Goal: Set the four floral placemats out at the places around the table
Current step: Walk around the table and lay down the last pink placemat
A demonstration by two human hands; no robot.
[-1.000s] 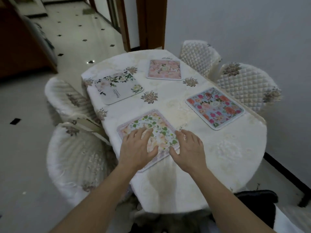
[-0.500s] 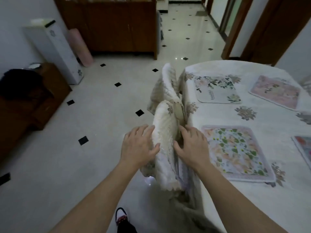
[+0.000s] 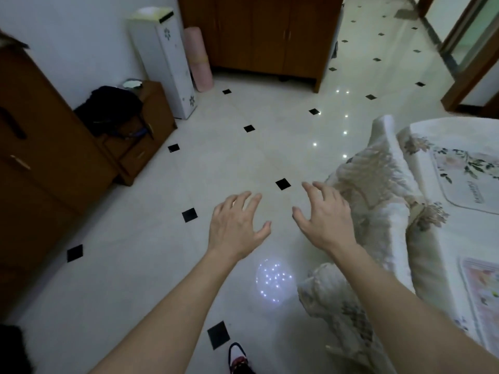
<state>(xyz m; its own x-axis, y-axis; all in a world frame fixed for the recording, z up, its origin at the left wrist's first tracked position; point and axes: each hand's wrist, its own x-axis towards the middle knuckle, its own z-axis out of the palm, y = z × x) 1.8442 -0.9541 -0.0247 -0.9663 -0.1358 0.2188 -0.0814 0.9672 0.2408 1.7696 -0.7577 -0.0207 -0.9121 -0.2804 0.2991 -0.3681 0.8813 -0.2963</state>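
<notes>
Hands over floor, left hand (image 3: 237,228) and right hand (image 3: 322,217) grip apart, white leafy placemat (image 3: 467,179) lengthwise along table (image 3: 459,233) edge

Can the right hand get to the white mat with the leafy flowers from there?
Probably not straight away: the empty right hand hangs over the floor, and the quilted cream chair back stands between it and the white leafy placemat.

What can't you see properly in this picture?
- Head view: two placemats lie outside the frame.
- White placemat: cut off by the right edge.
- Pink-bordered placemat: cut off by the right edge.
- Shoe: cut off by the bottom edge.
</notes>
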